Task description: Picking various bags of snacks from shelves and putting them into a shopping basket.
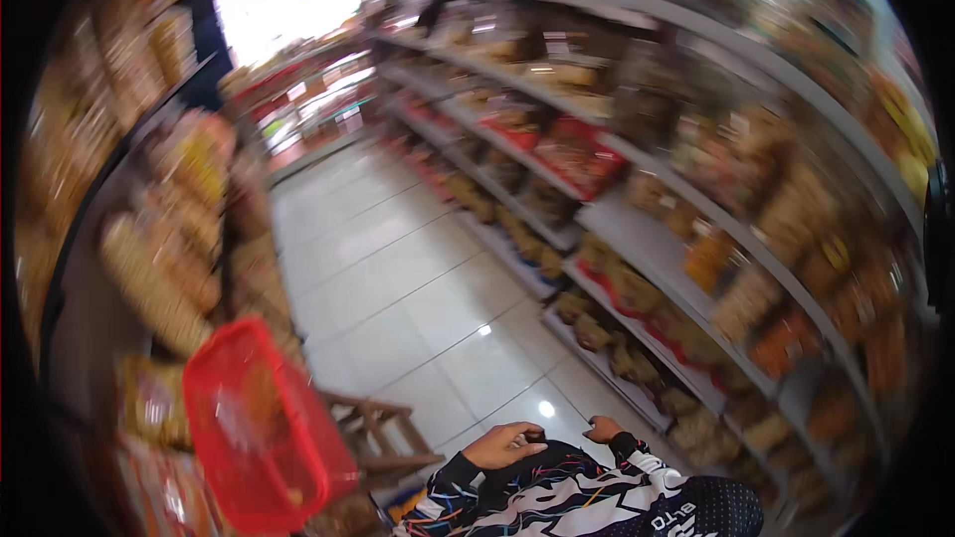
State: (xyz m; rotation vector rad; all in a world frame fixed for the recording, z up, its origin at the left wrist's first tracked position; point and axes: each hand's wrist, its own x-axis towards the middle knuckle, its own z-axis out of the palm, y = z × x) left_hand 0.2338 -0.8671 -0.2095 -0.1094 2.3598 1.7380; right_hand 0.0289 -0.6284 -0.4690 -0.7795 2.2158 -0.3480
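My left hand (504,445) is in front of my body near the bottom of the view. Its fingers are bent, with a gap to the thumb, and nothing shows between them. To its right, my right hand (604,429) hangs over the floor close to the lower shelves. It is small and partly curled, so whether its fingers are closed cannot be made out. A red plastic basket (328,455) stands left of my left hand, apart from it, with a clear bag of orange-brown food (257,403) inside. Between basket and hand is a brown wooden stool or step (403,432).
Grey store shelves (656,253) with bagged goods line the right side, one holding a red tray (586,156). Packed snack bags (160,276) fill the left racks. A tiled floor (403,268) runs between them towards a glass display counter (313,112). Much is blurred.
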